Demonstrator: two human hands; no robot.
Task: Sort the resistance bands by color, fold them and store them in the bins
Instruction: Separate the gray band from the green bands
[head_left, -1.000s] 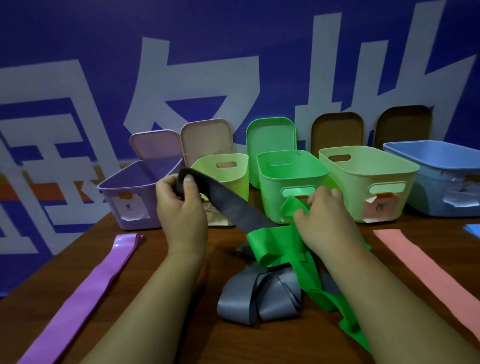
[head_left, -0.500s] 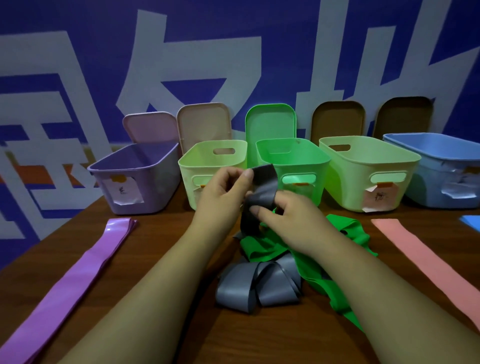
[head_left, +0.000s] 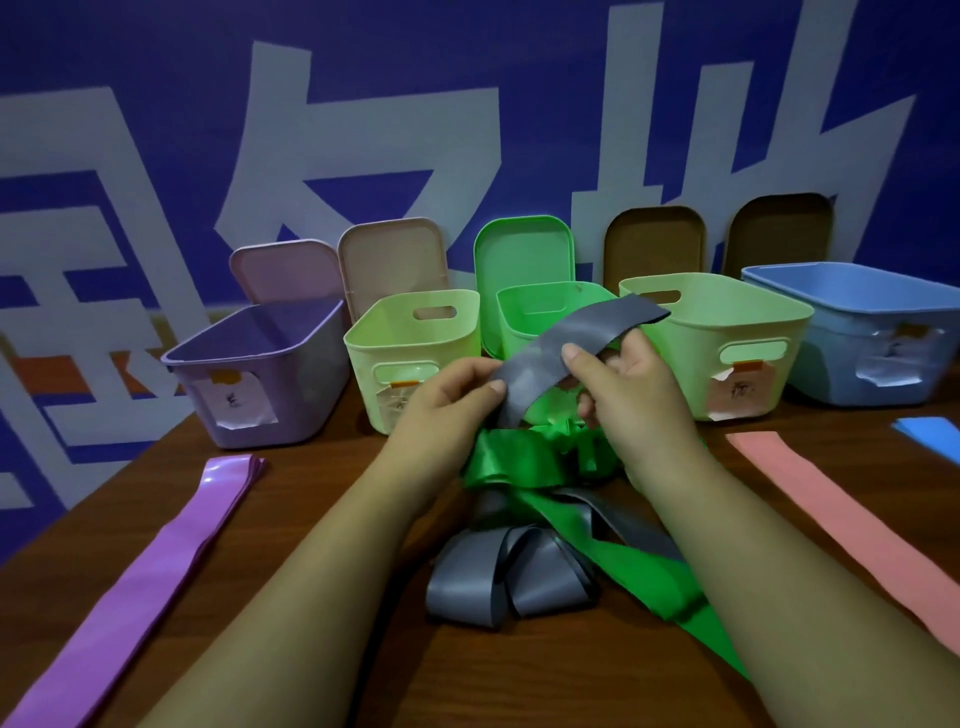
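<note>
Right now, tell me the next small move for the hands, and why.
Probably draw the grey band up and clear of the green band. Both the left hand and right hand pinch its raised part, while more grey loops lie tangled with the green one on the table.

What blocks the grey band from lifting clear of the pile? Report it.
The crumpled bright green rubber band lies across the flat grey rubber band just below the left hand and right hand that pinch it.

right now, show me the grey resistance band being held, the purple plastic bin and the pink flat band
grey resistance band (head_left: 571, 332): head view, raised middle stretch
purple plastic bin (head_left: 285, 379): head view, front wall
pink flat band (head_left: 841, 525): head view, middle of its length
</note>
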